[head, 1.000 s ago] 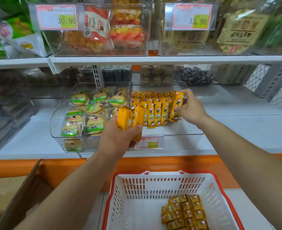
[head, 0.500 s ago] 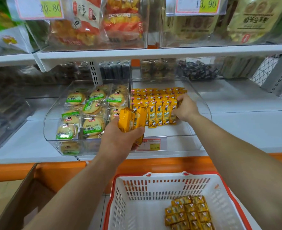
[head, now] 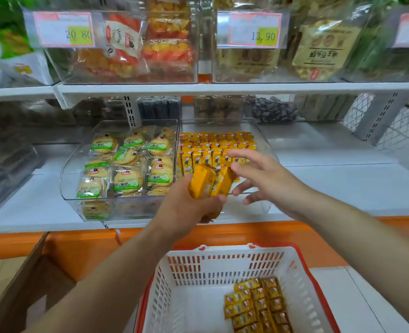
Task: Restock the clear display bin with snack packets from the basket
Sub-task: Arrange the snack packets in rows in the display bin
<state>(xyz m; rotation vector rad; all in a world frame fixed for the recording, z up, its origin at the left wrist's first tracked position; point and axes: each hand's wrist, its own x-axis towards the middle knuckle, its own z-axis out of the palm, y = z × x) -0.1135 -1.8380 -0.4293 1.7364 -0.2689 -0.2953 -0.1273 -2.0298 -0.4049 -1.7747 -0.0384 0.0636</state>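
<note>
- The left hand [head: 189,209] is curled round a small bundle of yellow snack packets [head: 209,181]. The thumb lies across the front of the bundle, which tilts up and away from the wrist.
- The right hand [head: 268,180] holds nothing. Its fingers [head: 240,169] are straight and spread apart, with the tips just beside the right edge of the bundle. I cannot tell whether they touch it.
- The two hands are close together, the right one slightly further forward than the left.
- Directly beyond both hands is the clear display bin [head: 263,140]. Its front lip is just under the right hand's fingers.
- Inside the bin, past the fingertips, stand rows of matching yellow packets [head: 216,143]. They fill the back part, and the part nearest the hands is bare.
- Left of the left hand, touching the first bin, is a second clear bin [head: 78,164] filled with round biscuits in green-labelled wrappers [head: 127,181].
- Both bins sit on a white shelf [head: 343,183] that runs out to the right of the right hand. Its orange front edge [head: 258,233] passes under both wrists.
- Below the forearms, nearest the person, is a white basket with a red rim [head: 222,252]. A flat cluster of yellow packets [head: 256,306] lies in its right side.
- Beside the left forearm, low on the left, is an open cardboard box [head: 13,296].
- Above the hands, an upper shelf [head: 246,87] carries more clear bins of bagged snacks. They have price tags reading 20.80 [head: 64,30] and 13.90 [head: 254,30].
</note>
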